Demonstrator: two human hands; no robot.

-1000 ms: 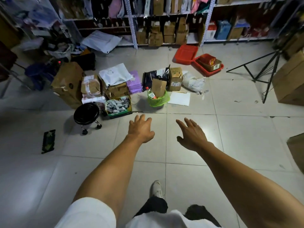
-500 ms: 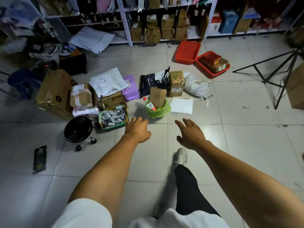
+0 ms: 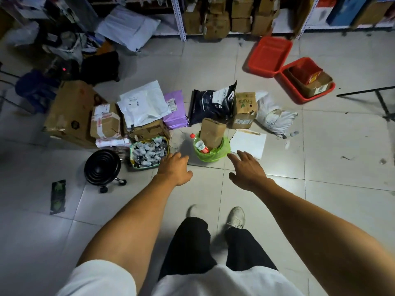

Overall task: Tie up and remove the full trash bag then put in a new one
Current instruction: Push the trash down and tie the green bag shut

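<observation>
Two hands reach toward the green bag (image 3: 211, 153): left hand (image 3: 174, 168) just left of it, right hand (image 3: 248, 170) just right, fingers apart, empty.

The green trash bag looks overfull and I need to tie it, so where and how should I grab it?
Grip the green trash bag by its loose rim folded over the bin, left hand on the left side, right hand on the right. The cardboard piece and bottle stick up through the middle, so gather the rim upward around them.
</observation>
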